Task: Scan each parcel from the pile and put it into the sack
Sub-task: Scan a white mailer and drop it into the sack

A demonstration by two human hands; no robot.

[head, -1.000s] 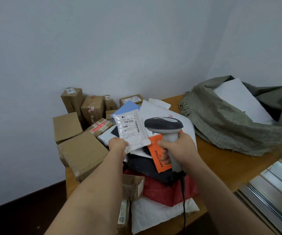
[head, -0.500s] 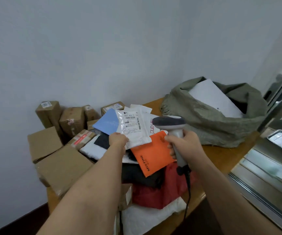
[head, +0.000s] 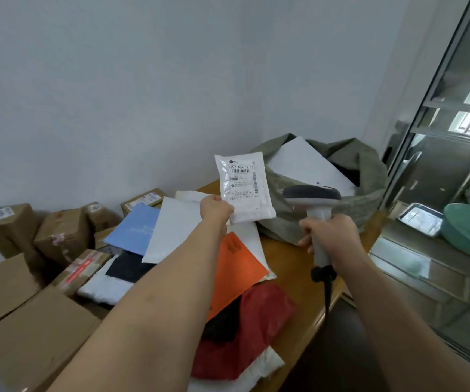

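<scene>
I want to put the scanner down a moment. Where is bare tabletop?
Bare wood shows on the table between the orange mailer, the sack and the front edge, under the right hand. Left of that, mailers and boxes crowd it.

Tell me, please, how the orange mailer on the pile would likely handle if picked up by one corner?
The orange mailer lies flat and thin, so it is probably light and floppy. Its smooth face may be slippery, and it overlaps the red bag, so it could slide.
</scene>
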